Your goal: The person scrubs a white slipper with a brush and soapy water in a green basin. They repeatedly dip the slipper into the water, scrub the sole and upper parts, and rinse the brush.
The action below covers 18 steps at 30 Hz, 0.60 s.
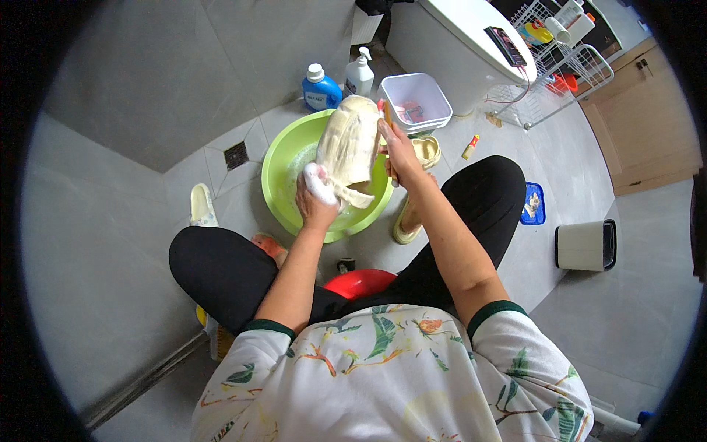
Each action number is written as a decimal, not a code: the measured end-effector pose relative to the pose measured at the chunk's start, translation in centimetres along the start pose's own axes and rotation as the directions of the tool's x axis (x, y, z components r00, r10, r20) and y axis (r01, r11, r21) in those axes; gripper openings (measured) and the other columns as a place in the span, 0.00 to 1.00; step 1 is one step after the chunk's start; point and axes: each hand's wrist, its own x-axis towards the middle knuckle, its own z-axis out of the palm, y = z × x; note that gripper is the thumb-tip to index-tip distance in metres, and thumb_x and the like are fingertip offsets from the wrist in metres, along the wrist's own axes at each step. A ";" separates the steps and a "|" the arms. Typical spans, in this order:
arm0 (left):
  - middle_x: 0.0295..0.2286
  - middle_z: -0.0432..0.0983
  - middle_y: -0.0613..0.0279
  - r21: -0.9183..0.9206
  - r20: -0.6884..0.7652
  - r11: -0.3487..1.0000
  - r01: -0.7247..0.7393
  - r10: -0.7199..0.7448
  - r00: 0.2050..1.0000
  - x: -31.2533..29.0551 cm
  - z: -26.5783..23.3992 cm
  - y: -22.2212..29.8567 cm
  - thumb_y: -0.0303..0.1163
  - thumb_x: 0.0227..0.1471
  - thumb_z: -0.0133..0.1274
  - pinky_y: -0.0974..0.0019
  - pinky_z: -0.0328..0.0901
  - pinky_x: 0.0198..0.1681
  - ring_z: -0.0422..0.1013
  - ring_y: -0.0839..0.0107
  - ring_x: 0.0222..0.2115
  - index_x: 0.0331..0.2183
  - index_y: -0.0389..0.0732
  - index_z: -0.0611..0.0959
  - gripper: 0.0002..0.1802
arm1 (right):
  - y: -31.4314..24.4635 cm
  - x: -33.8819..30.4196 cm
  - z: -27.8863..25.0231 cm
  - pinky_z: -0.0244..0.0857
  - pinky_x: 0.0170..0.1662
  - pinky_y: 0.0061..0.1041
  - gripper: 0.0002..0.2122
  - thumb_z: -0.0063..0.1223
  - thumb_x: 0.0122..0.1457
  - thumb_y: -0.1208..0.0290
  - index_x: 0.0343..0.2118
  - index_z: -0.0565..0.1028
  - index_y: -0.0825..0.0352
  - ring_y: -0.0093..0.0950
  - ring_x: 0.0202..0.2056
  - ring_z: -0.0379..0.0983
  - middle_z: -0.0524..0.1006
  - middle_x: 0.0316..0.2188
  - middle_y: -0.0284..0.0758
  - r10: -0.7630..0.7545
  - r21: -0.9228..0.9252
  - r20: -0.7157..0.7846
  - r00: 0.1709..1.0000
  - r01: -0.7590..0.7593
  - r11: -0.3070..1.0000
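Over a green basin (274,173) with foamy water, my left hand (315,199) grips the lower end of a soft, wet, cream-coloured item (349,140), bag-like, with a loose flap or strap at its lower edge. White suds cover part of that hand. My right hand (400,152) is closed around a narrow brown brush (388,114) at the item's right side. Its bristles are hidden, and I cannot tell whether it touches the item.
Behind the basin stand a blue detergent bottle (321,90), a white pump bottle (359,74) and a white tub (416,103). A toilet (456,44) and a wire rack (549,96) are farther right. A floor drain (236,155) lies left; a bin (584,245) stands right.
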 end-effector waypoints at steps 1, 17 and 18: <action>0.36 0.69 0.46 -0.036 -0.010 0.999 -0.012 0.011 1.000 -0.1 0.0 0.1 0.31 0.37 0.62 0.50 0.61 0.42 0.66 0.45 0.38 0.42 0.39 0.67 0.29 | -1.2 -0.9 0.1 0.58 0.20 0.20 0.29 0.48 0.58 0.49 0.60 0.61 0.57 0.19 0.18 0.62 0.68 0.26 0.32 0.059 0.031 0.027 0.998 -0.060 0.998; 0.48 0.62 0.46 -0.634 0.312 0.690 0.350 -0.186 0.932 1.7 0.5 -0.6 0.39 0.44 0.54 0.57 0.58 0.53 0.62 0.58 0.49 0.52 0.32 0.59 0.37 | 2.9 -2.0 2.5 0.58 0.57 0.29 0.56 0.73 0.34 0.68 0.64 0.43 0.71 0.37 0.54 0.63 0.63 0.55 0.48 -0.469 -0.158 0.099 0.878 0.479 0.863; 0.47 0.63 0.47 -0.660 0.292 0.660 0.358 -0.213 0.932 2.0 -0.1 -0.1 0.38 0.45 0.54 0.58 0.59 0.53 0.63 0.59 0.48 0.51 0.31 0.60 0.36 | 3.4 -2.3 2.6 0.58 0.57 0.30 0.56 0.72 0.34 0.68 0.64 0.43 0.69 0.38 0.55 0.62 0.63 0.55 0.49 -0.507 -0.236 0.106 0.855 0.517 0.822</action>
